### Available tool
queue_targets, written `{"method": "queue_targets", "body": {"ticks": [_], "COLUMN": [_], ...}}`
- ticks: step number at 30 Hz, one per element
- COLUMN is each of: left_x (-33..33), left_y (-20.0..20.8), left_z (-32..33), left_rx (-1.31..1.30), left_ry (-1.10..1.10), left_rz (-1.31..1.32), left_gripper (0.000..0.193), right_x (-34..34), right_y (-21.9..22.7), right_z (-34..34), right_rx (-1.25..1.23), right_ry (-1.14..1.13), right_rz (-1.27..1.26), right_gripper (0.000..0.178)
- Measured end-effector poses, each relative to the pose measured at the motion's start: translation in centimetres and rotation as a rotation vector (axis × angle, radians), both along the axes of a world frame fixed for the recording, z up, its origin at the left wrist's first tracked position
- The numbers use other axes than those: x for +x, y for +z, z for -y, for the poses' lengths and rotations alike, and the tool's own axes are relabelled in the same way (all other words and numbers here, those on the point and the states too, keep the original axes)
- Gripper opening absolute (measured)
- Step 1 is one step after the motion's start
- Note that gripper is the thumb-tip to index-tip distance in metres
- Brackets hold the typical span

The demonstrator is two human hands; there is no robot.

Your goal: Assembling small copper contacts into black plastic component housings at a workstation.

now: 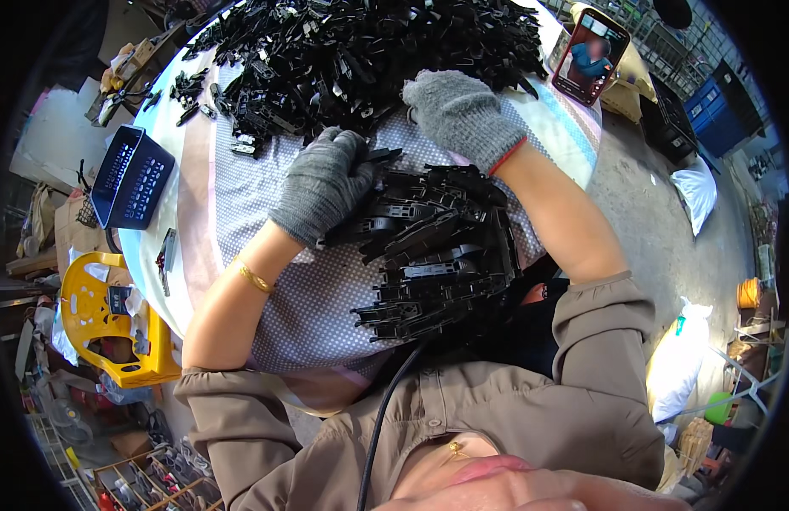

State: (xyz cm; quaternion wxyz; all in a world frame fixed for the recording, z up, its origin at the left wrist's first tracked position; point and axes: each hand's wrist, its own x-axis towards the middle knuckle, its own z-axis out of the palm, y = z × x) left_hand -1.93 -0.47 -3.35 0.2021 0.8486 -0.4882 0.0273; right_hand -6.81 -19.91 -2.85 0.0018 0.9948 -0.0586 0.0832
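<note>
My left hand (322, 187), in a grey knit glove, is closed round a slim black plastic part (383, 156) whose end sticks out past the thumb. My right hand (463, 115), gloved alike, rests at the near edge of a big heap of black plastic parts (343, 60). Its fingers are curled downward, and whatever they grip is hidden beneath the glove. Between my forearms lies a stack of similar long black parts (441, 255), laid roughly side by side near the table's front edge.
A patterned cloth (271, 170) covers the round table. A dark blue plastic basket (137, 183) is at its left edge, above a yellow plastic chair (71, 298). A phone (592, 55) stands at the far right. A black cable (382, 413) runs down my front. White sacks (680, 358) are on the right-hand floor.
</note>
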Motion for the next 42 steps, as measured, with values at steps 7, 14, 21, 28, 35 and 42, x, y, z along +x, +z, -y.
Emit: {"method": "queue_targets", "body": {"ticks": [7,14,21,28,35,42], "left_x": [-0.7,-1.0,-0.4,0.8,0.5,0.1], "left_y": [1.8,1.7,0.4,0.0,2.2,2.2], "left_z": [-0.3,-0.9,-1.1,-1.8,-2.2,-2.1], "left_rx": [0.219,0.418,0.088,-0.102,-0.341,-0.279], "left_ry": [0.132,-0.088,-0.047,0.005,-0.064,0.017], "left_rz": [-0.101,0.275,0.052,-0.468,-0.909,-0.986], "left_gripper": [0.036,0.040,0.034,0.031,0.035,0.033], "right_x": [-1.1,-0.8,-1.2,-1.2,-2.1,-2.3], "right_y": [-0.6,-0.1,0.7,0.5,0.8,1.4], "right_z": [-0.4,-0.3,-0.1,-0.5,-1.4,-2.0], "right_rx": [0.154,0.551,0.892,1.459,1.454,1.563], "right_ry": [0.152,0.133,0.088,0.052,0.167,0.072], "right_rz": [0.276,0.332,0.079,-0.019,0.026,0.007], "right_gripper": [0.019,0.015,0.017,0.022,0.023,0.022]}}
